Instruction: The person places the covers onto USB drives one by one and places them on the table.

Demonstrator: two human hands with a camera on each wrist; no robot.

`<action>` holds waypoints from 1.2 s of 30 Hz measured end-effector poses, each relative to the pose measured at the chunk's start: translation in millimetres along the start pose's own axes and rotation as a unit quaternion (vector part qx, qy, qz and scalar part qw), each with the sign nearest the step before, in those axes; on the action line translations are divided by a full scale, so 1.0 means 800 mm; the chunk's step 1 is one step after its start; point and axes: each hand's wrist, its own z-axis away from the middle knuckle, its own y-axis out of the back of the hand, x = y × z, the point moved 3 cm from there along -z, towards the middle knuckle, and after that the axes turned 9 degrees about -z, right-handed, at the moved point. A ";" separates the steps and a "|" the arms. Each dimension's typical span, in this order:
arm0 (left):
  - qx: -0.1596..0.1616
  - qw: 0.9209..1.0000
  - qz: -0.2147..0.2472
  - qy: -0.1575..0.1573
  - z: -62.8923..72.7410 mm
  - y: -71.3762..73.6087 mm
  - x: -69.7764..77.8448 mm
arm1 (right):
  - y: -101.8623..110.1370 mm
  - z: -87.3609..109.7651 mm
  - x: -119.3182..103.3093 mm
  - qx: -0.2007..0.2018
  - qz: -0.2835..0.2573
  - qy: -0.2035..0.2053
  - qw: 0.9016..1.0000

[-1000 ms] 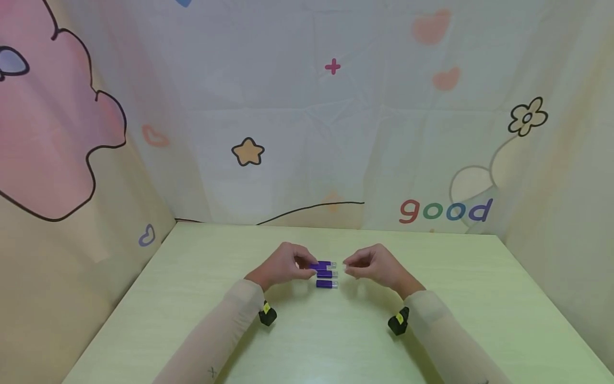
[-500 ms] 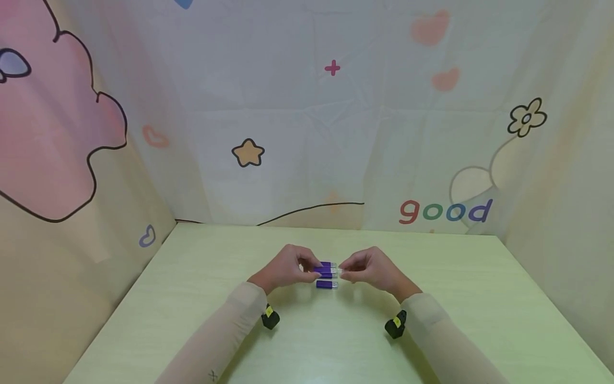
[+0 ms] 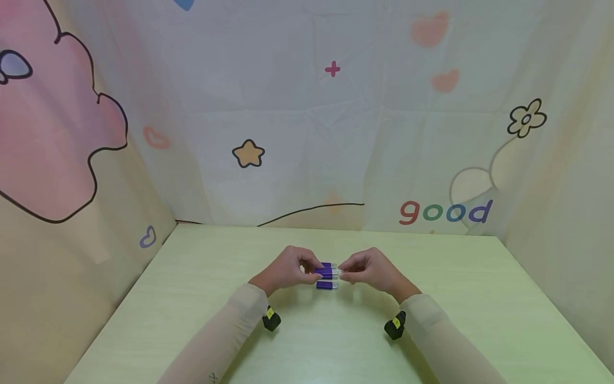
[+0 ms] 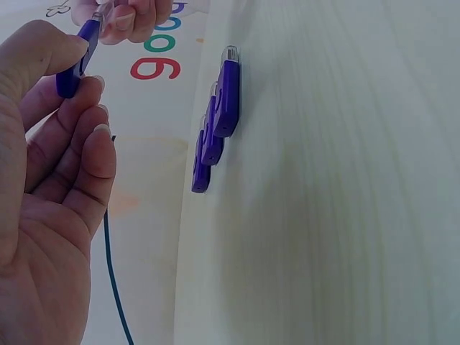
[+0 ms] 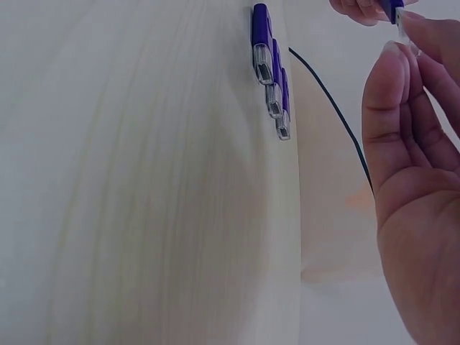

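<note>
My left hand (image 3: 291, 268) pinches the purple body of a USB stick (image 4: 76, 66) between thumb and fingers, above the table. Opposite it, my right hand (image 3: 368, 268) pinches a small clear cap (image 5: 405, 33) at the stick's plug end. How far the cap sits over the plug, I cannot tell. Below the hands lie three more purple USB sticks with clear caps, lined up in a row: the nearest stick (image 4: 228, 100), the middle stick (image 4: 213, 138) and the farthest stick (image 4: 200, 171). In the head view the held stick partly covers the farther two.
The pale wooden table (image 3: 331, 341) runs back to a printed cloth backdrop (image 3: 297, 133) with cartoon drawings and the word "good". Cloth also hangs at the left and right sides. A small black device with a yellow mark (image 3: 271, 320) is worn on each wrist.
Both hands have come closer together. The right hand moved left, bringing the clear cap to the plug end of the held USB stick, which moved slightly right. The three sticks on the table stay put.
</note>
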 end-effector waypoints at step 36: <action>-0.012 1.000 -0.001 -0.021 -0.007 -0.001 -0.003 | -0.004 0.000 -0.008 -0.017 -0.005 0.028 0.999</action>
